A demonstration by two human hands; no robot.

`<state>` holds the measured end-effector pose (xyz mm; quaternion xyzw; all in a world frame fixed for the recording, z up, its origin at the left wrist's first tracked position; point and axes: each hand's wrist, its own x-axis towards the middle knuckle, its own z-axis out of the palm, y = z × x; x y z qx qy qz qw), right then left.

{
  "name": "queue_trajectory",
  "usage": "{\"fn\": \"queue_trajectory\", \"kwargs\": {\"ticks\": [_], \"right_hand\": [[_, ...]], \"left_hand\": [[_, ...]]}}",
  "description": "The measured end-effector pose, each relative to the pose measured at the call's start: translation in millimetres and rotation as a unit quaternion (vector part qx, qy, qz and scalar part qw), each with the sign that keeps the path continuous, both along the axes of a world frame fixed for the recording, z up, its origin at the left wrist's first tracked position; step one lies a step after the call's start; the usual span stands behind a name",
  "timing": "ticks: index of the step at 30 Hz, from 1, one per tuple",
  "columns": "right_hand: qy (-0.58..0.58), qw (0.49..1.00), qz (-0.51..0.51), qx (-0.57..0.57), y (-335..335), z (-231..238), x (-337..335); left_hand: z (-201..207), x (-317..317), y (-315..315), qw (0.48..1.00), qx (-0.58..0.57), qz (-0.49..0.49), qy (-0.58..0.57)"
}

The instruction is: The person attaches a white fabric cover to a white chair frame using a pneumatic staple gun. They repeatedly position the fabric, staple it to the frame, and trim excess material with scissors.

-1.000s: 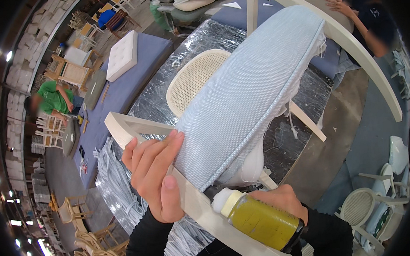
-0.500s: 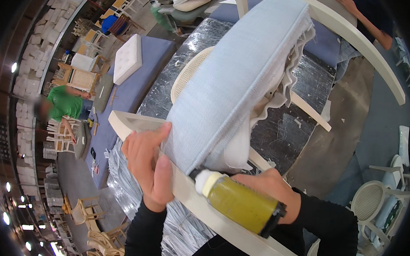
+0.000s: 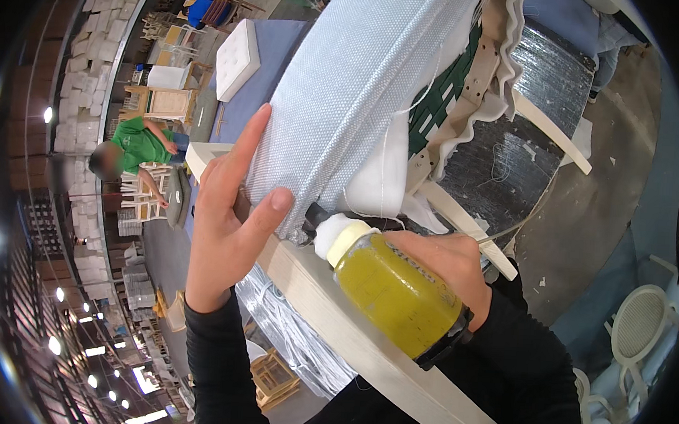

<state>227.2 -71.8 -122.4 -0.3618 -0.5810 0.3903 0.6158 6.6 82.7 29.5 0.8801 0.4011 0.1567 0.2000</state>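
Observation:
A light-blue upholstered chair seat (image 3: 339,81) is tipped on its side on a pale wooden chair frame (image 3: 312,287). Its underside shows dark green webbing (image 3: 444,98), white padding and a loose fabric edge. My left hand (image 3: 228,206) rests on the fabric near the frame's corner, index finger stretched along the seat and thumb spread apart. My right hand (image 3: 452,268) is wrapped round a staple gun (image 3: 397,292) with a yellow-green body and white collar. Its black nose touches the seat's lower edge beside my left thumb. The staple gun hides part of my right hand.
Under the chair lies a table covered in shiny wrap (image 3: 504,144). A white tufted cushion (image 3: 238,59) sits on a blue-topped bench at the left. Beyond it stands a person in a green shirt (image 3: 139,146). A cane-backed chair (image 3: 641,320) stands at the right.
My view has come closer and swung, showing more of the green webbing. My left index finger now points further up the fabric. The staple gun's nose stays at the seat's edge.

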Motion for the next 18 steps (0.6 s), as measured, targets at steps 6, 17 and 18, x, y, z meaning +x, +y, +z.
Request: {"fn": "queue_trajectory", "kwargs": {"ticks": [6,17,18], "right_hand": [[-0.016,1.000,-0.023,0.007,2,-3,3],[-0.015,0.999,-0.025,0.025,8,5,3],[-0.015,0.999,-0.025,0.025,7,6,3]], "left_hand": [[-1,-1,-6,0.999,0.022,0.008,0.026],[-2,-2,-1,0.999,0.038,-0.013,0.027],[-1,-1,-1,0.999,0.037,-0.014,0.025]]}}
